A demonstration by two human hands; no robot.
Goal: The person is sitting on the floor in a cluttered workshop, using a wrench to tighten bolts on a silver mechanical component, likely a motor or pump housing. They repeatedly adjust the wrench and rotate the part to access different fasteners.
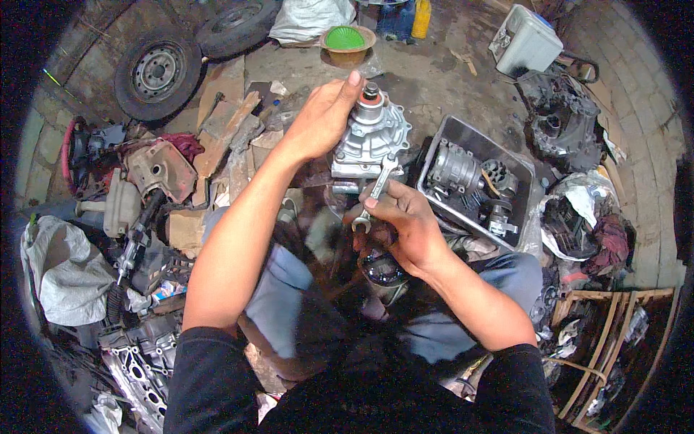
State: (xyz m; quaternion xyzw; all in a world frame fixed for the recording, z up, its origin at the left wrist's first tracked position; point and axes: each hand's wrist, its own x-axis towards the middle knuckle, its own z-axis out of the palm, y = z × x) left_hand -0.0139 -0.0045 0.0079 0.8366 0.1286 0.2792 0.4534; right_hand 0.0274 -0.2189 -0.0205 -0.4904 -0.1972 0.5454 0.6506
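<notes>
In front of me stands a silvery cast-metal housing [359,153] with a flanged edge, a reddish ring and a dark bolt on its upward shaft. My left hand [318,121] is braced along its left side, thumb up beside the shaft; the fingers behind are partly hidden. Between thumb and fingers, my right hand [410,226] grips a double-ended wrench [378,186]. The wrench's upper end lies at a bolt on the housing's near lower edge; whether it is seated there I cannot tell. Below the right hand is a dark, shiny round part [383,267] between my knees.
A grey tray [473,228] of metal parts stands right of the housing. Beyond it lie a greasy casing [560,119] and a white box [526,43]. Two tyres, including one on a rim [157,70], scrap wood and an engine part [137,372] lie left. A green basin [345,37] is ahead.
</notes>
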